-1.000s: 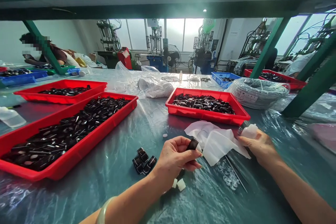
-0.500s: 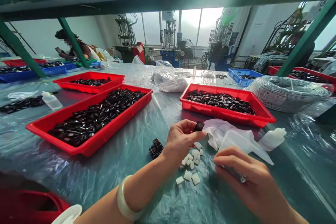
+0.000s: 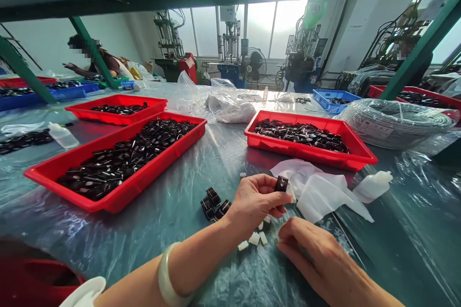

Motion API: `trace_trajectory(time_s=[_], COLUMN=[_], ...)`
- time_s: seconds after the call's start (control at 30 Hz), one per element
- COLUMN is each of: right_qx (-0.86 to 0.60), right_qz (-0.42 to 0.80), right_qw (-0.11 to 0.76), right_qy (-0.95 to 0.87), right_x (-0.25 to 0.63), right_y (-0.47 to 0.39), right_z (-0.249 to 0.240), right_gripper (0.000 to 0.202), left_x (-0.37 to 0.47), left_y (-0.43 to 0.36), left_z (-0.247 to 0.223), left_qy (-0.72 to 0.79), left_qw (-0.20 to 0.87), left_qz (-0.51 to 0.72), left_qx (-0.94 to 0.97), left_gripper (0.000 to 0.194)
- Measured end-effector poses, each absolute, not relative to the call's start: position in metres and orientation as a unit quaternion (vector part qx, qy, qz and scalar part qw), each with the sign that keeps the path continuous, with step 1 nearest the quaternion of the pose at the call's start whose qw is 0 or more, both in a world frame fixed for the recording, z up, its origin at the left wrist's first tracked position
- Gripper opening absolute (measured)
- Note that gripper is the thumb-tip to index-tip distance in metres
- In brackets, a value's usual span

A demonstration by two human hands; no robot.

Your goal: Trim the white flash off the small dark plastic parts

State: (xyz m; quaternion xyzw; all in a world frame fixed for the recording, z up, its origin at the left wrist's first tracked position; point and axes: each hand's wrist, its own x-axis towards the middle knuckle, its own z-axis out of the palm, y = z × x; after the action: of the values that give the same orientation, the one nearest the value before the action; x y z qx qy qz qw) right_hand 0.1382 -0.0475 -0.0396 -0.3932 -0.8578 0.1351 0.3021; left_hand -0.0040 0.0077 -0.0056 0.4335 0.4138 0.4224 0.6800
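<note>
My left hand (image 3: 254, 199) pinches a small black plastic piece (image 3: 282, 183) between thumb and fingers, its face with a light spot turned toward me. Just below and to the right, my right hand (image 3: 313, 254) is closed, fingertips pressed together; whatever they may hold is hidden. Small white pieces (image 3: 254, 238) lie on the table between the hands, some covered by my left hand. Left of my left wrist sits a little group of black pieces (image 3: 213, 196). A white cloth (image 3: 320, 194) lies crumpled behind my hands.
Red trays of black pieces stand at left (image 3: 118, 204) and at right (image 3: 313, 153), with another red tray (image 3: 117, 117) behind. A white bottle (image 3: 374, 186) lies beside the cloth. At right is a plastic-wrapped cable coil (image 3: 392, 124). A green shelf beam (image 3: 216, 0) crosses overhead. A person (image 3: 104, 60) sits far left.
My left hand has moved slightly right and the black piece in it is turned. My right hand has shifted left, closer to the white pieces. The group of black pieces shows more fully.
</note>
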Motion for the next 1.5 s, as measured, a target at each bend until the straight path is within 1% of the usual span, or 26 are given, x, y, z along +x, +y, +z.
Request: trace_trajectory(time_s=[0.07,0.23,0.3,0.37,0.47,0.63,0.73,1.03,1.2,1.33,1.5], right_qx=[-0.428,-0.499,-0.514,-0.516,-0.507,-0.493,-0.491,-0.501,-0.496,-0.502,-0.503], right_qz=[0.165,0.213,0.235,0.254,0.274,0.303,0.3,0.312,0.356,0.394,0.414], right_qw=[0.342,0.508,0.539,0.55,0.551,0.524,0.527,0.516,0.512,0.493,0.485], right_qy=[-0.82,-0.669,-0.624,-0.605,-0.604,-0.625,-0.626,-0.621,-0.604,-0.591,-0.584], right_x=[0.149,0.167,0.167,0.166,0.164,0.164,0.165,0.163,0.164,0.164,0.164], right_y=[-0.045,-0.037,-0.036,-0.036,-0.037,-0.039,-0.04,-0.038,-0.039,-0.039,-0.038], right_z=[-0.033,-0.021,-0.021,-0.02,-0.018,-0.014,-0.013,-0.016,-0.019,-0.02,-0.019], right_gripper=[0.012,0.004,0.007,0.008,0.007,0.006,0.008,0.007,0.01,0.013,0.013], left_x=[-0.003,0.004,0.007,0.01,0.011,0.009,0.009,0.009,0.007,0.007,0.007], left_y=[0.007,0.0,-0.003,-0.006,-0.008,-0.008,-0.008,-0.007,-0.007,-0.007,-0.007], left_z=[-0.006,-0.008,-0.009,-0.012,-0.015,-0.019,-0.018,-0.019,-0.021,-0.019,-0.02], left_qy=[0.413,0.418,0.401,0.383,0.372,0.365,0.37,0.371,0.383,0.394,0.402], left_qw=[0.684,0.689,0.7,0.708,0.71,0.713,0.712,0.708,0.702,0.694,0.684], left_qz=[0.415,0.384,0.373,0.365,0.351,0.342,0.346,0.344,0.336,0.333,0.326], left_qx=[0.435,0.45,0.458,0.468,0.484,0.491,0.487,0.493,0.498,0.502,0.514], left_gripper=[0.029,0.021,0.019,0.018,0.019,0.02,0.02,0.021,0.027,0.028,0.031])
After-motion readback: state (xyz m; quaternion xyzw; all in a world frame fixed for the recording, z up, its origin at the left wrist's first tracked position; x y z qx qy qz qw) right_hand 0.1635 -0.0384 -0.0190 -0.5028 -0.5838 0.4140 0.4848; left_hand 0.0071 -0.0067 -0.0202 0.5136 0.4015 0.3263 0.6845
